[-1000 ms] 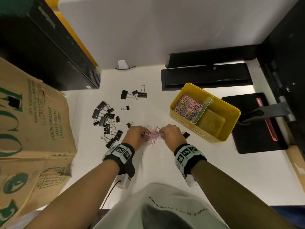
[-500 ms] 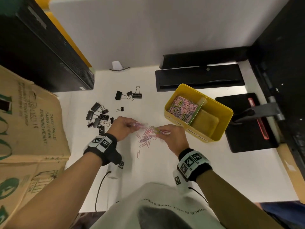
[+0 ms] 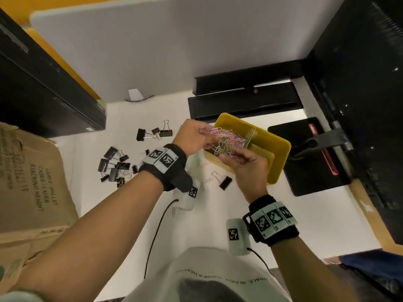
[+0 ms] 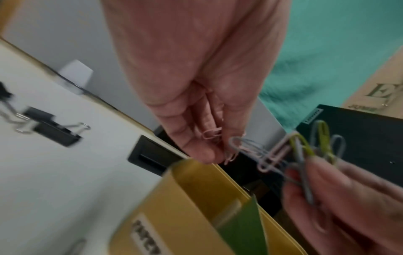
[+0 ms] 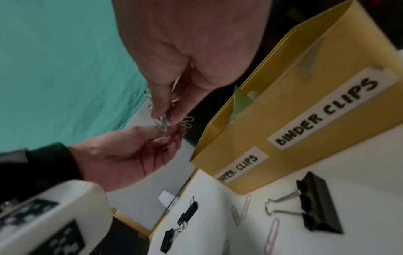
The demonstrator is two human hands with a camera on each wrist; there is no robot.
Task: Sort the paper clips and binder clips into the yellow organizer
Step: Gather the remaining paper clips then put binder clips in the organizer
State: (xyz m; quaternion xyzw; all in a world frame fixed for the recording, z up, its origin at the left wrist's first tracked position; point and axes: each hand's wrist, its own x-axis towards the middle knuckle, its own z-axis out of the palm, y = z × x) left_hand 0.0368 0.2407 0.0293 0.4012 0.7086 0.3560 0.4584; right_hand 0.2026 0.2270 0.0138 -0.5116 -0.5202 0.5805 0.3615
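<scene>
The yellow organizer [image 3: 280, 153] stands right of centre, its left compartment filled with coloured paper clips [image 3: 236, 138]. Both hands hover over that compartment. My left hand [image 3: 208, 136] pinches a few pink paper clips [image 4: 210, 134]. My right hand [image 3: 231, 156] grips a bunch of grey, pink and green paper clips [image 4: 303, 151]. The organizer's front wall carries the labels "PAPER CLIPS" and "BINDER CLIPS" [image 5: 325, 112]. A heap of black binder clips [image 3: 115, 166] lies on the table to the left. One binder clip [image 3: 225, 182] and loose paper clips [image 5: 244, 207] lie just before the organizer.
A cardboard box [image 3: 32, 182] fills the left side and a black case [image 3: 48, 88] stands behind it. Three binder clips [image 3: 157, 132] lie further back. Black trays [image 3: 244, 105] and a black pad [image 3: 311, 158] sit behind and right of the organizer.
Both hands rose from the table with paper clips and moved right and away from me, from the loose pile to above the organizer's paper clip compartment.
</scene>
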